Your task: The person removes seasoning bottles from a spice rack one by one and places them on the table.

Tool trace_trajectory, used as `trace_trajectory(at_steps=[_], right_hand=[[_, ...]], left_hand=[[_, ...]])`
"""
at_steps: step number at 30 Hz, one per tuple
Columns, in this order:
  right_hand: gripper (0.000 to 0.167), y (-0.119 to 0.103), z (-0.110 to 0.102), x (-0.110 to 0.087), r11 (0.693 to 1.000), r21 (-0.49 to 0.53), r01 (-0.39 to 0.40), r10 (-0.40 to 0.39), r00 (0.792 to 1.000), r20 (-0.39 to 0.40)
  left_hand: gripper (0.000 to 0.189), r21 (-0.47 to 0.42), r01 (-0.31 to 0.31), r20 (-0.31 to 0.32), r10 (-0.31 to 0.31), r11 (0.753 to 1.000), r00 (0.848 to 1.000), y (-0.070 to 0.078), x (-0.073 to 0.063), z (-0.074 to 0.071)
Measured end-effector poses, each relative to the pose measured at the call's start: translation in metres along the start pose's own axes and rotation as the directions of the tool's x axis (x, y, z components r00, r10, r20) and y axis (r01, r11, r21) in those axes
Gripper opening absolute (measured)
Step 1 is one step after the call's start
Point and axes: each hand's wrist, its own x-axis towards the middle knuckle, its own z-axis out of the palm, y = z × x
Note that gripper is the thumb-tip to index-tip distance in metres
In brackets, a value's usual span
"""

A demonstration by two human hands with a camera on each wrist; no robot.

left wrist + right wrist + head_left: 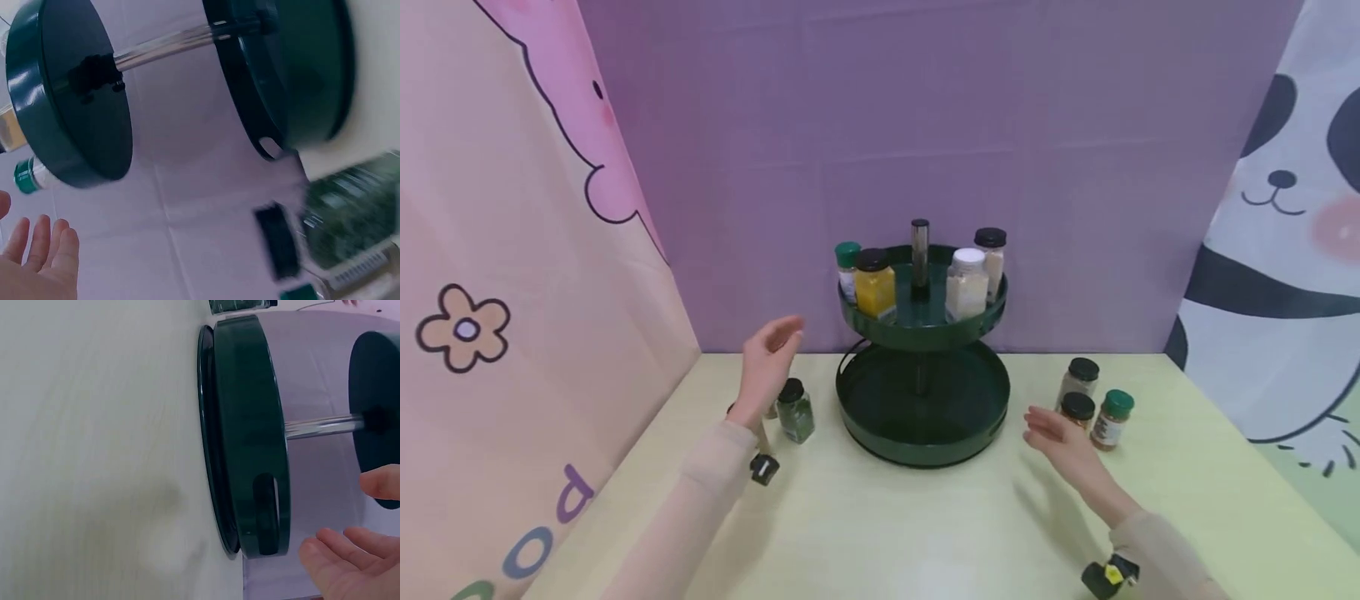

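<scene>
Left hand (pixel 769 357) raised above the pale yellow tabletop (pixel 880 533), fingers straight and loosely spread, holding nothing; palm visible in the left wrist view (pixel 37 262), likewise open and bare. Just beside and below it, upright on the table, a small clear glass jar of green herbs with a black lid (pixel 794 411), not touched. Right hand (pixel 1060 446) hovering low over the table, fingers extended and relaxed, gripping nothing; same hand seen in the right wrist view (pixel 350 562) with fingers apart, near the rim of the lower tray. Just beyond its fingertips, a cluster of three small spice jars: one grey-filled with a black lid (pixel 1078 382), one brown-filled with a black lid (pixel 1077 409) nearest the fingers, one brown-filled with a green lid (pixel 1112 419). Between the two hands, centred at the back of the table, a dark green two-tier round rack with a metal centre post (pixel 922 417). Lower tier bare of jars; upper tier (pixel 922 329) carrying four: a green-lidded jar (pixel 847 271), a yellow-filled jar with a black lid (pixel 875 283), a white-lidded jar of pale powder (pixel 966 285), and a black-lidded jar of pale powder (pixel 992 260). Behind, a purple cloth backdrop (pixel 925 125); pink cartoon cloth at left, panda cloth at right.
</scene>
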Motion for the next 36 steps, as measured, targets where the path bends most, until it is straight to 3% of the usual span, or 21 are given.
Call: trace_trajectory(at_steps=[4, 10, 15, 19, 29, 36], right_hand=[[0.055, -0.001, -0.002, -0.009, 1.0, -0.019, 0.012, -0.012, 1.0, -0.001], [0.055, -0.002, -0.005, -0.018, 0.999, -0.032, 0.031, -0.031, 1.0, -0.001], [0.054, -0.003, -0.007, -0.024, 0.999, -0.017, 0.04, -0.04, 0.999, 0.016], [0.053, -0.003, -0.007, -0.027, 0.999, -0.003, 0.052, -0.051, 0.998, 0.023], [0.055, -0.002, -0.013, -0.032, 0.998, -0.017, 0.068, -0.067, 0.997, 0.027], [0.054, -0.016, -0.023, -0.027, 0.989, -0.047, 0.141, -0.139, 0.99, 0.036]], left_hand=[[0.043, -0.035, 0.034, 0.033, -0.033, 0.999, 0.999, 0.013, 0.019, 0.018], [0.055, -0.111, 0.151, 0.079, -0.142, 0.982, 0.987, 0.023, 0.039, 0.041], [0.059, -0.165, 0.174, 0.084, -0.162, 0.971, 0.983, 0.027, 0.049, 0.055], [0.058, -0.185, 0.178, 0.102, -0.161, 0.966, 0.982, 0.027, 0.052, 0.061], [0.054, -0.271, 0.182, 0.059, -0.172, 0.945, 0.983, 0.025, 0.051, 0.07], [0.053, -0.292, 0.195, 0.05, -0.189, 0.936, 0.981, 0.024, 0.052, 0.072]])
